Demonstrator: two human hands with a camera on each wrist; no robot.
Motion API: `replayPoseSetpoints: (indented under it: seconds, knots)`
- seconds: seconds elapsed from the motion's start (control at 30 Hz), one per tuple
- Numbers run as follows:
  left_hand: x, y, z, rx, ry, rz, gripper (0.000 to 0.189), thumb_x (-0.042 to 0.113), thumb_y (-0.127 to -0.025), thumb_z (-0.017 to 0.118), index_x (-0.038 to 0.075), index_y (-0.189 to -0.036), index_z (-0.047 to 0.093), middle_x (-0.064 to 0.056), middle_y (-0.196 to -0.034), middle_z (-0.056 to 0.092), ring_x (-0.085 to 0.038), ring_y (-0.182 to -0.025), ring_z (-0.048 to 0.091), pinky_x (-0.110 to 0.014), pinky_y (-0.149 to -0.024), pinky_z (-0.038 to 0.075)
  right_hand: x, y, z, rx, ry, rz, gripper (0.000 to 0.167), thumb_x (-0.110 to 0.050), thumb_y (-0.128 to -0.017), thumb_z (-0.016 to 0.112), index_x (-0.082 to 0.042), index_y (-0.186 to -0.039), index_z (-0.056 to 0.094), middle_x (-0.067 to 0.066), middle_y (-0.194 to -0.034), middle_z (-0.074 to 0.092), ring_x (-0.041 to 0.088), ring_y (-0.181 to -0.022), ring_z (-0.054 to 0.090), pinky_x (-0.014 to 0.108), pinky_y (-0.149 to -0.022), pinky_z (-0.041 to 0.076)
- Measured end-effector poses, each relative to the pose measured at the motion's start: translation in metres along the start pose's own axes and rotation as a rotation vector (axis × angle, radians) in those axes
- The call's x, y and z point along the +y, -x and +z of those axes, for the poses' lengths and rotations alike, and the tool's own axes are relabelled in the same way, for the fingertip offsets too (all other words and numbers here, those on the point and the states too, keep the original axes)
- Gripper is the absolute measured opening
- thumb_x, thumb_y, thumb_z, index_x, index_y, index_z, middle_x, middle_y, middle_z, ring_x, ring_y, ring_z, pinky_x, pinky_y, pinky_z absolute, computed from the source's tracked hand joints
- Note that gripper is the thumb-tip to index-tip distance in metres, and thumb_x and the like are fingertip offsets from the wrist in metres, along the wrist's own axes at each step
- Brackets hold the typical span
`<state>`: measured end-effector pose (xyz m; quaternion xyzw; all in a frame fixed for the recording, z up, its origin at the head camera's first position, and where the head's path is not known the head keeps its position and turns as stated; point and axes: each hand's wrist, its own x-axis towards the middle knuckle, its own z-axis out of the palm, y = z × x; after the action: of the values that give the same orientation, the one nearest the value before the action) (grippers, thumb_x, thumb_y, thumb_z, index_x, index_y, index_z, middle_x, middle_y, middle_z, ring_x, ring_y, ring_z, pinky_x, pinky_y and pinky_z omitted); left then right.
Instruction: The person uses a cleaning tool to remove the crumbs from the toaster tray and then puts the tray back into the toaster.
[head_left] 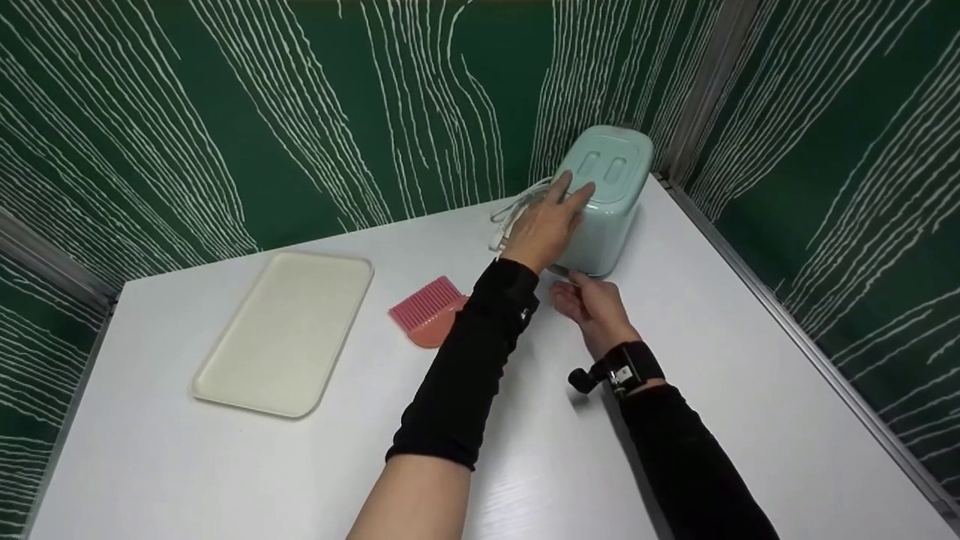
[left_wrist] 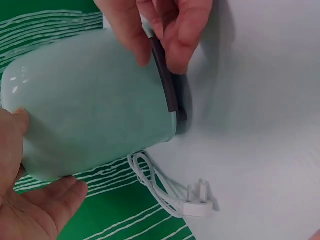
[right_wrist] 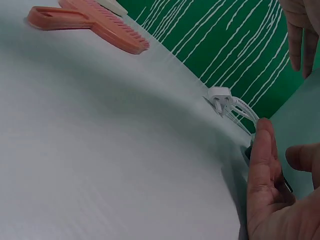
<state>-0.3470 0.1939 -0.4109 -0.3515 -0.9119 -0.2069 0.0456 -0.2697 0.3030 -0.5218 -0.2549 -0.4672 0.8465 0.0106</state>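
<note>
A mint-green toaster (head_left: 609,229) with a lidded top stands at the far right of the white table. My left hand (head_left: 541,229) rests across its top edge, two fingers stretched over the lid (head_left: 611,154). In the left wrist view, that hand's thumb and fingers (left_wrist: 62,197) lie spread at the toaster's top end. Low at the near end, my right hand (head_left: 592,307) pinches the toaster's bottom edge, its thumb on the wall side and fingers under a dark strip (left_wrist: 167,82). The right wrist view shows the right palm (right_wrist: 270,210) turned up beside the base.
A white cord with a plug (left_wrist: 197,207) lies beside the toaster. Left of my left forearm is a pink and orange brush (head_left: 431,315) with comb-like bristles. A cream tray (head_left: 281,337) lies farther left. Green walls with white streaks border the table's back and right.
</note>
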Motion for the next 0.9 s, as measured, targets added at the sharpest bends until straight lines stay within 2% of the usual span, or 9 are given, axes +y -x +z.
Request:
replayPoseSetpoints:
  seconds: [0.1, 0.2, 0.37, 0.47, 0.67, 0.9]
  knots:
    - [0.001, -0.001, 0.001, 0.008, -0.003, 0.009, 0.050, 0.030, -0.116, 0.049, 0.030, -0.166, 0.042, -0.007, -0.179, 0.028, -0.029, -0.148, 0.056, -0.040, -0.111, 0.055, -0.001, -0.001, 0.002, 0.014, -0.101, -0.006, 0.024, -0.009, -0.110, 0.055, 0.002, -0.090, 0.063, 0.005, -0.072, 0.067, 0.012, -0.057, 0.059, 0.023, -0.052, 0.048]
    - [0.002, -0.002, 0.002, 0.016, -0.005, 0.014, 0.050, 0.029, -0.116, 0.048, 0.030, -0.166, 0.043, -0.008, -0.178, 0.028, -0.029, -0.144, 0.060, -0.040, -0.107, 0.056, -0.003, -0.002, 0.004, 0.038, -0.215, -0.004, 0.024, -0.005, -0.109, 0.057, 0.002, -0.087, 0.062, 0.005, -0.072, 0.064, 0.013, -0.061, 0.061, 0.023, -0.053, 0.050]
    - [0.000, -0.004, 0.004, -0.007, -0.006, 0.012, 0.052, 0.028, -0.117, 0.047, 0.031, -0.167, 0.039, -0.007, -0.180, 0.024, -0.029, -0.137, 0.065, -0.039, -0.104, 0.057, -0.005, -0.004, 0.008, 0.068, -0.398, 0.044, 0.009, 0.003, -0.105, 0.063, 0.004, -0.097, 0.066, 0.008, -0.084, 0.069, 0.014, -0.074, 0.066, 0.022, -0.067, 0.059]
    - [-0.001, -0.003, 0.005, -0.021, -0.008, 0.006, 0.052, 0.028, -0.117, 0.047, 0.031, -0.168, 0.037, -0.006, -0.180, 0.023, -0.029, -0.140, 0.063, -0.039, -0.106, 0.057, -0.005, -0.004, 0.010, 0.081, -0.460, 0.067, 0.003, 0.005, -0.104, 0.062, 0.005, -0.105, 0.065, 0.009, -0.091, 0.069, 0.014, -0.080, 0.067, 0.022, -0.073, 0.060]
    - [-0.001, -0.001, 0.004, -0.023, -0.018, -0.003, 0.052, 0.029, -0.117, 0.046, 0.031, -0.168, 0.037, -0.006, -0.180, 0.022, -0.030, -0.145, 0.059, -0.040, -0.109, 0.055, -0.002, -0.007, 0.013, 0.085, -0.488, 0.053, 0.005, 0.009, -0.103, 0.061, 0.006, -0.106, 0.063, 0.010, -0.092, 0.066, 0.014, -0.079, 0.065, 0.022, -0.070, 0.059]
    - [-0.003, -0.002, 0.004, -0.027, -0.018, -0.001, 0.051, 0.029, -0.118, 0.044, 0.031, -0.168, 0.036, -0.006, -0.180, 0.022, -0.031, -0.146, 0.057, -0.041, -0.111, 0.054, -0.001, -0.010, 0.016, 0.112, -0.391, 0.026, 0.008, 0.004, -0.106, 0.059, 0.005, -0.100, 0.063, 0.010, -0.082, 0.068, 0.015, -0.072, 0.067, 0.022, -0.067, 0.060]
